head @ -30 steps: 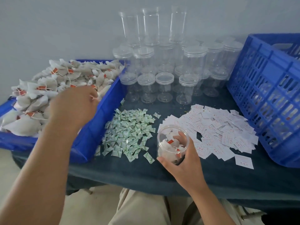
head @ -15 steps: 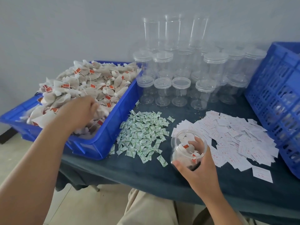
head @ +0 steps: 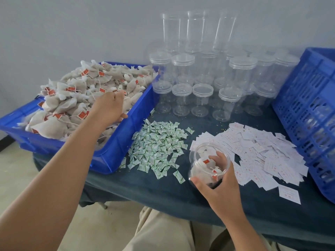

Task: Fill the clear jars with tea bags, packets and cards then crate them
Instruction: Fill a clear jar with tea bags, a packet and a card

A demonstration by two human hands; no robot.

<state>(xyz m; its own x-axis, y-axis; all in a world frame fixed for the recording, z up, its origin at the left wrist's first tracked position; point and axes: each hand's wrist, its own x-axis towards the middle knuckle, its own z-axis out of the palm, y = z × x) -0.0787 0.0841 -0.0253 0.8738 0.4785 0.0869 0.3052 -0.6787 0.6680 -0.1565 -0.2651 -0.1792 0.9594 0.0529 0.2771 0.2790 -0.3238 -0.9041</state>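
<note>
My right hand (head: 220, 192) grips an open clear jar (head: 198, 153) just above the table's near edge, tilted towards me, with a few tea bags inside. My left hand (head: 108, 107) is down in the heap of white tea bags with red tags (head: 79, 93) that fills the blue bin (head: 116, 151) on the left. Its fingers curl into the heap, and I cannot see whether they hold a bag. A pile of green-and-white packets (head: 159, 145) lies between bin and jar. White cards (head: 262, 151) are spread to the jar's right.
Several lidded empty jars (head: 182, 91) stand behind the piles, with tall lidless jar stacks (head: 194, 29) against the wall. A big blue slatted crate (head: 308, 115) stands on the right. The table (head: 154, 192) wears a dark blue cloth, and my knees show beneath its edge.
My left hand has gone from above the bin's near side down into the tea bag heap. My right hand has kept hold of the jar in about the same place.
</note>
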